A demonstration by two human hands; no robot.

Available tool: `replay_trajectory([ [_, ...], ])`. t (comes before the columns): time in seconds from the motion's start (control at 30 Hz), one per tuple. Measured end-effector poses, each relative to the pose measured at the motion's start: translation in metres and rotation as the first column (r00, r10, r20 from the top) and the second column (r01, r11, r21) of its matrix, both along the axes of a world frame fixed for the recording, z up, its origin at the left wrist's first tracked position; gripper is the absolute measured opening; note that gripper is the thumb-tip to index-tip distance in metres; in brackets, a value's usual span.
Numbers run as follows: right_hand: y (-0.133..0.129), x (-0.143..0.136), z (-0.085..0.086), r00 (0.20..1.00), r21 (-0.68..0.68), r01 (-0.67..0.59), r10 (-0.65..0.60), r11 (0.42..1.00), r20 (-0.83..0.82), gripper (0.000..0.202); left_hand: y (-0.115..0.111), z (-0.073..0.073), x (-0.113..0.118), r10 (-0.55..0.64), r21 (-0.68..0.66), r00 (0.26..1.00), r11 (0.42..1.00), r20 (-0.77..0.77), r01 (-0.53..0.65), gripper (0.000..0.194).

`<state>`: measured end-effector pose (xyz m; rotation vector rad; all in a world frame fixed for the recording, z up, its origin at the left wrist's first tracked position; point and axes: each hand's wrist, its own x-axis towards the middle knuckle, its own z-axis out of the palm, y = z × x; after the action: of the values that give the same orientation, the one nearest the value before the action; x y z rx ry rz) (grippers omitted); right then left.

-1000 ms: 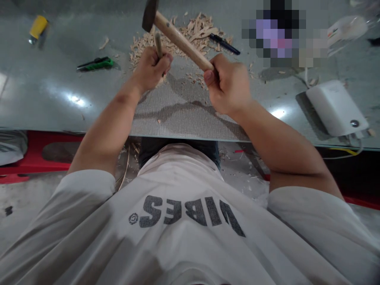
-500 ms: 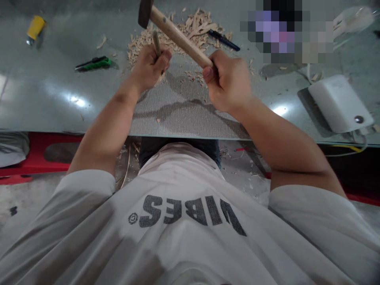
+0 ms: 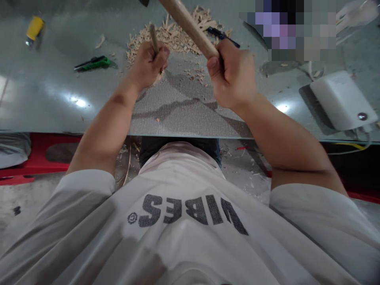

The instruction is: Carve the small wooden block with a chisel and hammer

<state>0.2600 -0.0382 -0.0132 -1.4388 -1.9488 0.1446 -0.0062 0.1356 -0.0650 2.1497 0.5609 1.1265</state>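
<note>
Hammer (image 3: 191, 28), wood hdl (image 3: 203, 43), dk head (image 3: 144, 2) mostly out of frame, slants in R hand (image 3: 233, 75); tan rod (image 3: 153, 37) tilts in L hand (image 3: 150, 65).

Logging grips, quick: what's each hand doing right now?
Left hand: closed, holding a slim rod.
Right hand: closed, holding a hammer by its wooden handle.

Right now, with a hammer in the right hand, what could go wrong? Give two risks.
A stray blow from the hammer could strike the left hand, since only a short length of the slim rod shows above it. The green cutter on the table might cut anyone brushing it, if open; that I cannot tell.
</note>
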Motion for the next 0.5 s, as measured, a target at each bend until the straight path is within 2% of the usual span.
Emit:
replay_trajectory([
  [0.23, -0.0032, -0.0021, 0.0036, 1.0, 0.007, 0.011, -0.011, 1.0, -0.022, 0.049, -0.0008, 0.0052, -0.0017, 0.014, 0.037, 0.997, 0.999, -0.074, -0.011, 0.078],
  [0.4, -0.0033, -0.0015, 0.0075, 0.995, -0.105, 0.074, -0.067, 0.992, 0.072, 0.031, 0.0023, 0.0018, -0.0008, 0.024, 0.012, 0.998, 1.0, -0.056, -0.024, 0.08],
  [0.5, -0.0038, -0.0018, 0.01, 0.994, -0.081, 0.089, -0.084, 0.993, 0.066, 0.033, -0.001, 0.0034, -0.0005, 0.037, 0.035, 0.997, 0.999, -0.07, -0.035, 0.079],
])
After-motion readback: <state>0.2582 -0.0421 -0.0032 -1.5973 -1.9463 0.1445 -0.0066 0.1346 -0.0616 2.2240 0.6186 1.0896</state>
